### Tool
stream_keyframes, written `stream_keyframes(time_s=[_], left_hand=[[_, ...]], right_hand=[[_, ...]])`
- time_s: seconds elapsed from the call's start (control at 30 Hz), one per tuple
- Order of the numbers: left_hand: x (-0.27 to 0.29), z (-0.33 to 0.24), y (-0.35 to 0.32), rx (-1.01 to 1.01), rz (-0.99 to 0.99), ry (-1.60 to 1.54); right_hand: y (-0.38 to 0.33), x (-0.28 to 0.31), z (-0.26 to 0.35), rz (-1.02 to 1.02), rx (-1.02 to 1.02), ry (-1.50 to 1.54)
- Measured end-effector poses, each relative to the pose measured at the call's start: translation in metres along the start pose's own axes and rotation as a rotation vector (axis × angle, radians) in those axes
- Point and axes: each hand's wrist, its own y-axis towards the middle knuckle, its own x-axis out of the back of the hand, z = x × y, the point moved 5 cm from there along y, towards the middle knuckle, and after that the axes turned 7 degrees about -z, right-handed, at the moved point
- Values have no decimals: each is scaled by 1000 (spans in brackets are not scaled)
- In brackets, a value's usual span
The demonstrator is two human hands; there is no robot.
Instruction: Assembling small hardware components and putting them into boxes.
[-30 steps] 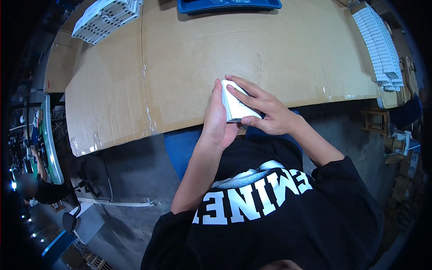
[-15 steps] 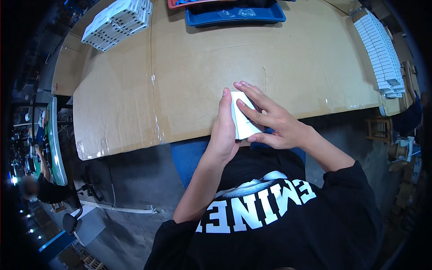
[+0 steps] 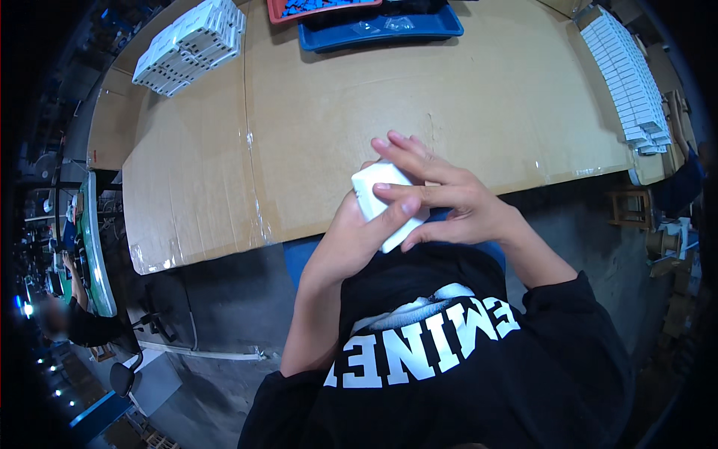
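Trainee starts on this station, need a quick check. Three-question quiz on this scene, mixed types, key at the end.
1. Open: which object do the left hand and right hand both touch?
2. True or false: small blue pieces lie in the red plastic tray.
3. Choose: on the brown cardboard tabletop, the stacked white slotted plastic parts stand at the far
A) left
B) centre
C) right

Key:
1. The small white box-shaped object.
2. True.
3. A.
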Motion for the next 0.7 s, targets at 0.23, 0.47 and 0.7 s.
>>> stream_keyframes(time_s=[0.23, 0.47, 0.7], left_hand=[[30, -1, -15, -121, -280, 23], [30, 2, -33, -199, -278, 152], [21, -8, -31, -272, -234, 304]], right_hand=[[-1, 2, -7, -521, -423, 665], [-15, -8, -20, -327, -508, 753], [-14, 3, -15, -326, -348, 702]])
